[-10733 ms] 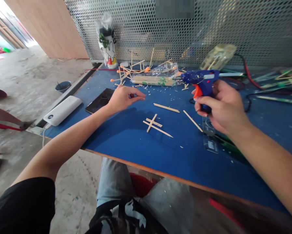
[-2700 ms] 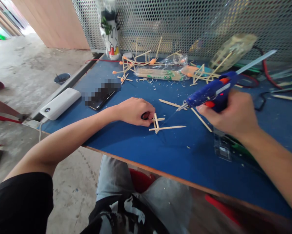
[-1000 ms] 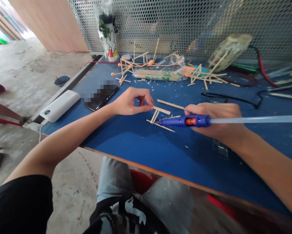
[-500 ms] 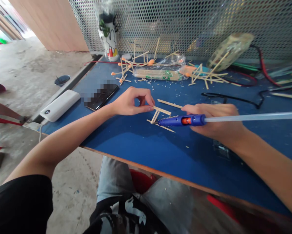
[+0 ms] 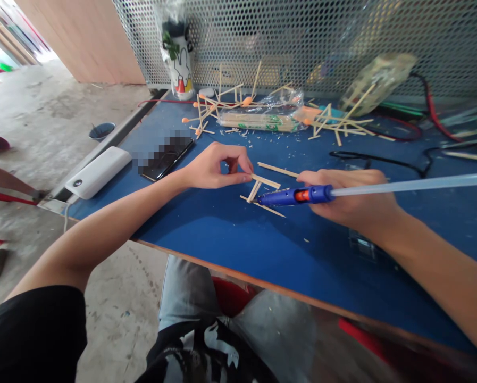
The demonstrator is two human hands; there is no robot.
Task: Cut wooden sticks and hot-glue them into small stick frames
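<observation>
Thumb and fingers of my left hand (image 5: 222, 166) pinch the left end of a small wooden stick frame (image 5: 266, 181) on the blue table. My right hand (image 5: 348, 194) is closed around a blue glue gun (image 5: 296, 196), with a long translucent glue stick (image 5: 406, 185) running out of its back to the right. The gun's nozzle touches or nearly touches the joint where short sticks meet a thin stick (image 5: 272, 210) lying nearest me. Another loose stick (image 5: 277, 169) lies behind the frame, its right end by my right fingertips.
Stick structures with orange ends (image 5: 206, 109) and a bag of sticks (image 5: 258, 121) lie at the back. Black glasses (image 5: 366, 156) are behind my right hand. On the left are a phone (image 5: 168, 159), a white power bank (image 5: 98, 173) and a rabbit-print cup (image 5: 181, 69).
The back of the glue gun and its glue stick have tilted and shifted very slightly. My left hand and the stick frame stay in place.
</observation>
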